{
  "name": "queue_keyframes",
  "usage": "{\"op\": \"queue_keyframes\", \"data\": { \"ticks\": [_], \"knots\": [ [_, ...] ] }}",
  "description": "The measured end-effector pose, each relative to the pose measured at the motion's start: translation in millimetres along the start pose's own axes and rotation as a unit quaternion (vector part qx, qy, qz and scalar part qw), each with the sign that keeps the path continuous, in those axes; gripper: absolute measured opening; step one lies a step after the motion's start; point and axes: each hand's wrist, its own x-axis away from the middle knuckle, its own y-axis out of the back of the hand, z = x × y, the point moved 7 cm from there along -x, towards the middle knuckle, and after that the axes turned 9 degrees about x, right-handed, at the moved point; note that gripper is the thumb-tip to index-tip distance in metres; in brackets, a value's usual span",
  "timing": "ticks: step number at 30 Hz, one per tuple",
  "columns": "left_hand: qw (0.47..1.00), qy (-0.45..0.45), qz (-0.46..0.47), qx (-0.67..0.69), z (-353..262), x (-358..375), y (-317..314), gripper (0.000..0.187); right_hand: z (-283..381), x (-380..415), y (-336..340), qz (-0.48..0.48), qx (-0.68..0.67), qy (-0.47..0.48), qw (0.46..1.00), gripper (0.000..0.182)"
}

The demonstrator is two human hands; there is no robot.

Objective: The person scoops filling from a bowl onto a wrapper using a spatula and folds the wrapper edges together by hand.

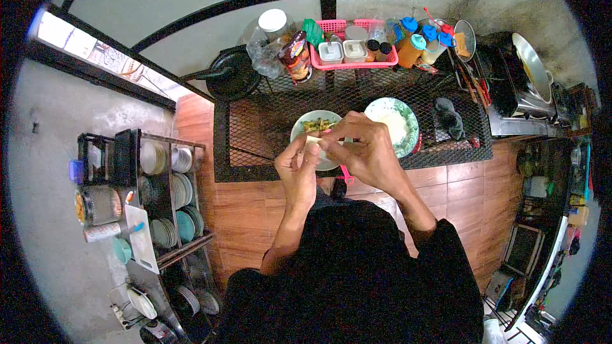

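Hands, two, raised together over the front edge of a black wire-mesh table (268, 127). Left hand (296, 169): fingers curled, thumb and fingertips pinching the left side of a small pale wrapper (313, 143). Right hand (364, 146): fingers bent and pressed close together over the wrapper's right side, pinching it from above. Wrapper held in the air between both hands, just above the near rim of a bowl; whether it touches the bowl cannot be told.

Bowl, one, white (305, 129), on the mesh, holding a greenish chopped mix, partly hidden by the hands. Plate, one, white with green pattern (398, 121), just right of the bowl, holding a pale stack. Pink handle, one (346, 174), showing below the right hand at the table's edge; its working end is hidden.

Back of the table: pink basket, one (354, 62), with two white lidded tubs and two dark-capped jars inside; beside it to the right, bottles with blue caps, at least four. Clear jar with white lid, one (273, 28), at the left. Black pan, one (233, 75), at the table's left corner. Dark cloth, one (449, 118), right of the plate.

Dish rack, one (166, 197), left on the floor, with stacked plates in several rows. Wok, one (532, 64), on a stove at the right.
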Motion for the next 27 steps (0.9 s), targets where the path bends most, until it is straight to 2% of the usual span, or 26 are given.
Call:
{"op": "queue_keyframes", "data": {
  "ticks": [1, 2, 4, 6, 9, 12, 16, 18, 19, 21, 27],
  "knots": [
    [1.000, 0.001, 0.000, 0.000, 1.2, 1.2, -1.2, 0.016, -4.3, 1.0, 2.0, -0.003, -0.016, -0.041, 0.999, 0.021],
    [1.000, 0.002, 0.000, 0.010, 2.1, 1.8, -1.9, 0.018, -1.3, 0.4, 5.2, -0.003, -0.016, -0.042, 0.999, 0.021],
    [1.000, 0.003, -0.004, 0.018, 0.3, 1.9, -1.3, 0.019, -8.4, 1.7, 6.6, 0.019, -0.049, -0.138, 0.989, 0.023],
    [0.997, 0.009, -0.012, 0.077, -2.1, -1.2, -3.5, 0.018, -16.8, 6.0, 5.8, 0.004, -0.076, -0.141, 0.987, 0.026],
    [0.996, 0.003, -0.014, 0.091, -5.7, -1.3, -6.9, 0.018, -23.9, 11.3, 8.1, -0.002, -0.097, -0.163, 0.982, 0.028],
    [0.996, 0.002, -0.016, 0.089, -6.1, -0.4, -11.2, 0.020, -35.6, 20.5, 7.2, -0.031, -0.144, -0.235, 0.961, 0.027],
    [0.997, 0.004, -0.032, 0.071, -2.5, 1.3, -8.3, 0.022, -26.6, 19.2, 12.8, -0.059, -0.111, -0.188, 0.974, 0.027],
    [0.999, -0.001, -0.036, 0.034, -5.7, 2.5, -9.6, 0.020, -19.7, 17.5, 16.5, -0.052, -0.018, -0.160, 0.986, 0.028],
    [0.999, -0.002, -0.037, 0.034, -5.8, 3.1, -10.2, 0.020, -18.2, 17.6, 16.2, -0.051, -0.018, -0.160, 0.986, 0.028],
    [0.998, -0.032, -0.046, 0.011, -10.0, 3.4, -10.7, 0.022, -13.9, 17.3, 19.2, -0.071, 0.007, -0.147, 0.987, 0.028],
    [0.999, -0.022, -0.011, 0.032, -11.1, 6.6, -12.2, 0.025, -4.2, 18.0, 23.6, -0.106, -0.022, -0.104, 0.989, 0.027]
  ]
}}
